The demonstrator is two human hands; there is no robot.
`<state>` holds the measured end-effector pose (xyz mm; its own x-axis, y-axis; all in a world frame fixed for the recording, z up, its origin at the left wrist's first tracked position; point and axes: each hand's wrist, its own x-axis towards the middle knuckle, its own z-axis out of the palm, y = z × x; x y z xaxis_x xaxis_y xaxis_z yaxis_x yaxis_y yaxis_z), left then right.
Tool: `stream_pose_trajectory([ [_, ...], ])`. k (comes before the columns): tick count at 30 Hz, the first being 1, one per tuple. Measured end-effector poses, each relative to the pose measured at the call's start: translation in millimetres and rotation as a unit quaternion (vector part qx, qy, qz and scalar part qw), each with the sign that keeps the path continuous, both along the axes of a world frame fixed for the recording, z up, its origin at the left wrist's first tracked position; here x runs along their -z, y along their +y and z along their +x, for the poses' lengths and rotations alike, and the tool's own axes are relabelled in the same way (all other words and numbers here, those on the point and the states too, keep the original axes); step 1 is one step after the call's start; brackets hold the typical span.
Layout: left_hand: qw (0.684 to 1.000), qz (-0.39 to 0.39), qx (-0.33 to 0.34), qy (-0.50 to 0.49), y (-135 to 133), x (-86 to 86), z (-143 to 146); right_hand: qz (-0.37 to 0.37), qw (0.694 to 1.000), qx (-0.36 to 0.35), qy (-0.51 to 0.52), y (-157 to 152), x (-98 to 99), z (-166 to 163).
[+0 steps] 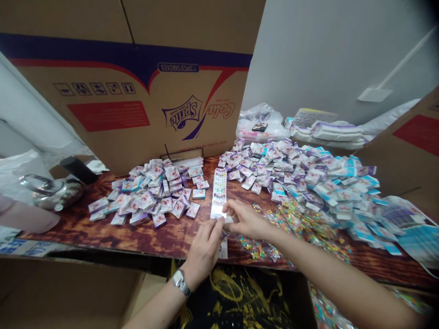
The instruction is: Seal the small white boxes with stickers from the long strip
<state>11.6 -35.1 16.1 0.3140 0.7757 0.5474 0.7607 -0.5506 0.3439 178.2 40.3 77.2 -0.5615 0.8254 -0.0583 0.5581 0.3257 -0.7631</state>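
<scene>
My left hand (206, 244), with a wristwatch (181, 282) on its wrist, and my right hand (245, 220) meet at the front middle of the table. Their fingers are pinched together around a small white box (228, 220), mostly hidden by the fingers. Under and beyond them lies a long strip of printed stickers (219, 185), with rows of small coloured pictures at its far end. Left of the hands sits a heap of small white and purple boxes (147, 198). Clear packets of coloured candy (291, 221) lie just right of my right hand.
A larger pile of flat or unfilled-looking small boxes (308, 176) spreads across the right. A tall cardboard carton (113, 151) stands behind; another carton (408, 151) is at right. A metal kettle (56, 192) stands far left. Plastic bags (262, 119) lie against the wall.
</scene>
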Motion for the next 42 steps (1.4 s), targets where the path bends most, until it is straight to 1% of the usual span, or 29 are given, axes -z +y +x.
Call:
stream_pose_trajectory([
  [2, 1.0, -0.012, 0.007, -0.015, -0.7, -0.6, 1.0, -0.086, 0.994, -0.004, 0.061, 0.9, 7.4, -1.4],
  [4, 0.999, -0.034, 0.01, -0.032, -1.7, -0.9, 2.1, -0.172, 0.978, 0.0, 0.12, -1.2, 13.9, -2.2],
  [5, 0.998, -0.045, 0.011, -0.042, -2.2, -1.1, 2.4, -0.194, 0.971, 0.005, 0.139, -3.5, 15.8, -1.8],
  [6, 0.997, -0.056, 0.013, -0.052, -2.5, -1.6, 2.5, -0.195, 0.969, 0.012, 0.152, -6.6, 16.4, -0.7],
  [7, 0.996, -0.067, 0.014, -0.062, -2.6, -2.6, 2.2, -0.176, 0.972, 0.019, 0.158, -10.5, 15.8, 1.0],
  [8, 0.994, -0.076, 0.013, -0.073, -2.5, -4.1, 1.7, -0.136, 0.978, 0.024, 0.158, -15.1, 14.2, 3.2],
  [10, 0.991, -0.092, 0.006, -0.098, -1.7, -8.2, 0.3, -0.017, 0.989, 0.029, 0.142, -25.5, 9.2, 8.0],
  [12, 0.987, -0.106, -0.002, -0.119, -0.9, -12.6, -0.7, 0.11, 0.987, 0.03, 0.116, -35.5, 5.2, 10.7],
  [13, 0.986, -0.109, -0.003, -0.126, -0.7, -14.2, -0.8, 0.154, 0.982, 0.028, 0.105, -39.7, 4.4, 10.5],
  [14, 0.986, -0.11, -0.003, -0.128, -0.8, -15.2, -0.6, 0.179, 0.978, 0.028, 0.102, -43.2, 4.5, 9.4],
  [15, 0.986, -0.105, -0.002, -0.128, -1.0, -15.4, -0.1, 0.186, 0.977, 0.031, 0.104, -45.8, 5.4, 7.3],
  [16, 0.988, -0.097, -0.001, -0.124, -1.3, -15.0, 0.4, 0.175, 0.978, 0.038, 0.109, -47.7, 6.8, 4.6],
  [19, 0.993, -0.058, -0.004, -0.104, -2.2, -11.7, 1.7, 0.09, 0.979, 0.094, 0.158, -50.3, 10.9, -4.3],
  [21, 0.995, -0.036, -0.007, -0.095, -2.1, -10.0, 1.6, 0.06, 0.972, 0.127, 0.186, -51.2, 11.5, -8.8],
  [25, 0.995, -0.028, -0.015, -0.09, -0.8, -9.3, 0.7, 0.065, 0.967, 0.125, 0.212, -52.1, 10.8, -14.2],
  [26, 0.996, -0.028, -0.017, -0.088, -0.7, -8.9, 0.7, 0.049, 0.964, 0.129, 0.227, -51.8, 11.6, -15.3],
  [29, 0.996, -0.023, -0.028, -0.083, -1.6, -6.7, 1.7, -0.03, 0.948, 0.151, 0.278, -49.4, 16.7, -18.6],
  [31, 0.995, -0.025, -0.043, -0.082, -2.6, -5.2, 2.8, -0.057, 0.942, 0.166, 0.288, -47.7, 19.8, -20.4],
  [33, 0.995, -0.028, -0.053, -0.077, -3.1, -4.7, 4.0, -0.037, 0.946, 0.184, 0.266, -47.0, 20.3, -21.7],
  [37, 0.997, -0.022, -0.056, -0.045, -3.1, -5.2, 6.8, 0.065, 0.957, 0.196, 0.203, -50.3, 14.1, -24.0],
  [39, 0.998, -0.017, -0.063, -0.021, -3.2, -4.7, 8.6, 0.104, 0.957, 0.193, 0.193, -54.1, 10.7, -25.4],
  [42, 0.997, 0.001, -0.078, 0.016, -3.4, -3.4, 11.2, 0.138, 0.953, 0.191, 0.191, -61.6, 10.1, -27.7],
])
